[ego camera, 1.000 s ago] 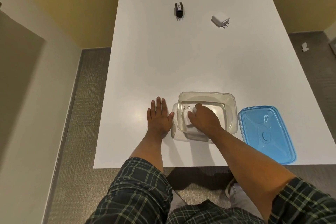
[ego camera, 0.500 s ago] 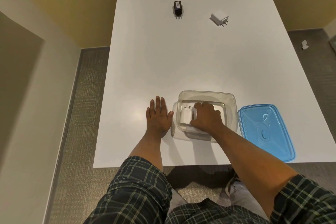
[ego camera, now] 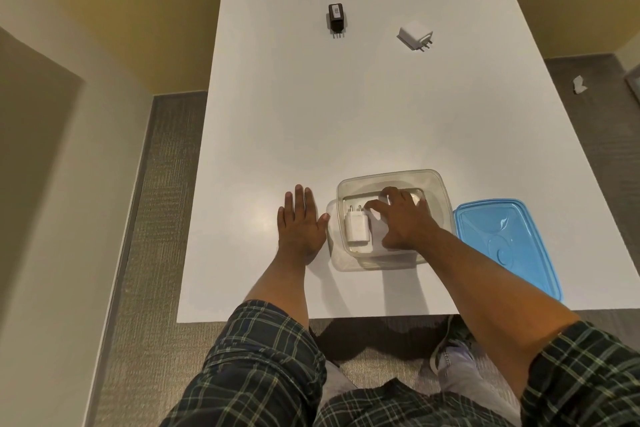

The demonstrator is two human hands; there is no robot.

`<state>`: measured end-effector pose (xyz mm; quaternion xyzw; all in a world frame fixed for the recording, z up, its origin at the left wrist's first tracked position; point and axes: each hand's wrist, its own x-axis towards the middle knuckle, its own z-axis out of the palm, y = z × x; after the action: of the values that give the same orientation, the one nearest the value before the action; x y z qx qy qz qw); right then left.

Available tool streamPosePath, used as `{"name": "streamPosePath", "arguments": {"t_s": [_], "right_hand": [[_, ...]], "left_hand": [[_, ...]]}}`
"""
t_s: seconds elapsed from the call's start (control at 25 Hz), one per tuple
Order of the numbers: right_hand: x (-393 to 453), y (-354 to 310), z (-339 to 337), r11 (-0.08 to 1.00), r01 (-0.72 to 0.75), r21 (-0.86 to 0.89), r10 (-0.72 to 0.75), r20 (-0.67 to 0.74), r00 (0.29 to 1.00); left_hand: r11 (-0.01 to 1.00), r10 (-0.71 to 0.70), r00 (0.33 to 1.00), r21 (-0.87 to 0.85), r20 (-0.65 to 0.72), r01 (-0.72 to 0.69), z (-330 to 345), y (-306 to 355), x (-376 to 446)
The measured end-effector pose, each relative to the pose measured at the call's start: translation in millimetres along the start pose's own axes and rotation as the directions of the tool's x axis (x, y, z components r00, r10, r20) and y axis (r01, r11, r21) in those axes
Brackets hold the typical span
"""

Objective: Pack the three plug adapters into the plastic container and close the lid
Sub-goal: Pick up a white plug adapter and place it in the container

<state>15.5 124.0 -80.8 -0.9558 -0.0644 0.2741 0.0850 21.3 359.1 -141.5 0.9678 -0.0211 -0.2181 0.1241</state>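
So one white adapter (ego camera: 356,227) lies in the container (ego camera: 437,184), two outside; both hands' fingers spread, gripping nothing.

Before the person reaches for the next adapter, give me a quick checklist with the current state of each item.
1. First white adapter lying in the container: ok.
2. Right hand free of it: ok, fingers spread beside it.
3. Left hand flat on the table, empty: ok.
4. Black adapter and second white adapter packed: not ok, both at the far end.
5. Blue lid off: ok.
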Motion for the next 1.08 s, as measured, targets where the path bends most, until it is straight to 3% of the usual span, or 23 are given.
{"name": "streamPosePath", "arguments": {"t_s": [0.52,0.68,0.8,0.92,1.08], "right_hand": [[0.2,-1.5,2.3,1.000,-0.011,0.028,0.012,-0.014,1.000],[-0.8,1.2,-2.9,0.999,0.034,0.015,-0.030,-0.171,0.985],[-10.9,4.4,-14.1,0.986,0.166,-0.033,-0.168,-0.329,0.929],[-22.2,3.9,-20.2,0.945,0.325,-0.032,-0.300,-0.480,0.824],[-15.1,-9.8,-31.5,0.943,0.327,0.064,-0.194,-0.693,0.694]], "left_hand": [[1.000,0.021,0.996,0.016,-0.082,-0.019,6.0,-0.8,-2.5],[0.998,0.045,0.985,0.045,-0.165,-0.038,14.1,-3.7,-5.9],[0.998,0.050,0.972,0.059,-0.230,-0.038,21.1,-2.8,-6.0],[0.998,0.043,0.948,0.063,-0.316,-0.024,18.8,0.5,-3.4],[0.995,0.084,0.931,0.073,-0.355,-0.062,-0.9,9.8,11.2]]}}
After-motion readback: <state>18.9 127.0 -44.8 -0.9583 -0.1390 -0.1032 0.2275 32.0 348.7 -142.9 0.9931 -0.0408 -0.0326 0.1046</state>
